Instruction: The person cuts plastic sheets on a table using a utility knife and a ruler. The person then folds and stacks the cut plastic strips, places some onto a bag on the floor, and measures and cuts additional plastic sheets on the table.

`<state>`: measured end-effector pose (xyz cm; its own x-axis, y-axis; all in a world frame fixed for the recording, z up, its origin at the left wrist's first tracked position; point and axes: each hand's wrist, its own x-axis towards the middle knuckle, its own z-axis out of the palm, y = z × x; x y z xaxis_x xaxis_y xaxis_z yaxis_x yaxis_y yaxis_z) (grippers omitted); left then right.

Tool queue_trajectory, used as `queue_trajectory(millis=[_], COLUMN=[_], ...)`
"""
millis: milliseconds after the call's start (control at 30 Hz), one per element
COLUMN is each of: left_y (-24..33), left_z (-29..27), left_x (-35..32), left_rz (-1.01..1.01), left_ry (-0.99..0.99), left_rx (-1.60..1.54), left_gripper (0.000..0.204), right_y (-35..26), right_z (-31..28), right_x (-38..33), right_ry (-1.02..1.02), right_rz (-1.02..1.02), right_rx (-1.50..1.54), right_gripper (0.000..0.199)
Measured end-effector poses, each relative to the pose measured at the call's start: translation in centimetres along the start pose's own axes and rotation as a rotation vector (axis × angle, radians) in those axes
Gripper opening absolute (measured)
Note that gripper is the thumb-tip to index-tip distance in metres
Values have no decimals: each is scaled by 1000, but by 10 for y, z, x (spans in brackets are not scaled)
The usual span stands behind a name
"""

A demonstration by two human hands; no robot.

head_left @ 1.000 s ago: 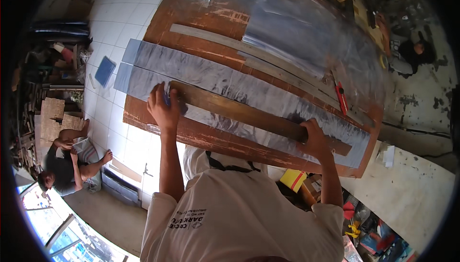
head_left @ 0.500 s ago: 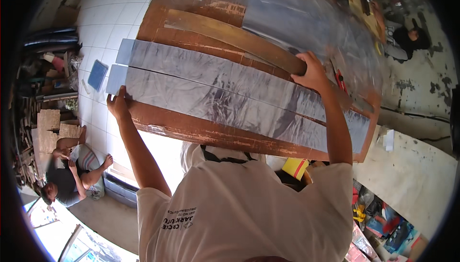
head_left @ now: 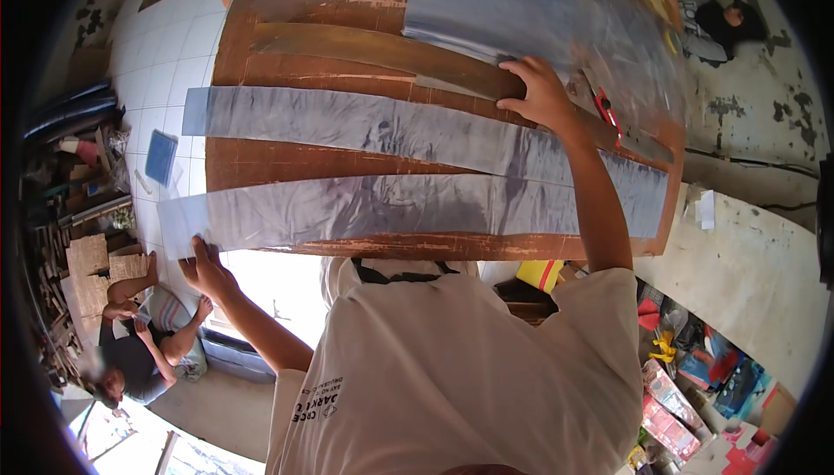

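My left hand pinches the left end of a long, clear, wrinkled plastic strip. That strip fans away from a second plastic strip beyond it; their right parts still lie close together. Between thumb and fingers, my right hand grips a long, flat, brownish straightedge, which lies just past the far strip. Right of this hand rests a red cutter knife. Everything lies on a worn brown board, and the plastic's left ends hang past its edge.
A larger clear plastic sheet covers the board's far side. A person sits on the floor at lower left, another at far right. A blue tray-like object lies on white tiles. Scrap wood is stacked at left.
My left hand has pulled the near strip's left end toward me and leftward, widening the gap between the strips. My right hand stays on the straightedge. The whole view has shifted slightly.
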<state>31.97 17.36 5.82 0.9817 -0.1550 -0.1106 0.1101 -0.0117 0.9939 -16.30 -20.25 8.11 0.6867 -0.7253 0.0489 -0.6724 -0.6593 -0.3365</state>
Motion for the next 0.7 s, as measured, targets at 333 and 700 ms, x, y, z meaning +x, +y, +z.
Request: queue_trajectory(millis=[333, 700], left_y=[-25, -26], left_z=[8, 61], left_x=[7, -118], left_rz=[-202, 528], left_ry=[-9, -75], left_rx=[111, 362], left_gripper=[26, 41], right_y=[-46, -49], right_z=[0, -2], right_x=[-57, -200], right_ry=[233, 129], right_rz=[52, 350], right_rx=[150, 111], right_gripper=[49, 40])
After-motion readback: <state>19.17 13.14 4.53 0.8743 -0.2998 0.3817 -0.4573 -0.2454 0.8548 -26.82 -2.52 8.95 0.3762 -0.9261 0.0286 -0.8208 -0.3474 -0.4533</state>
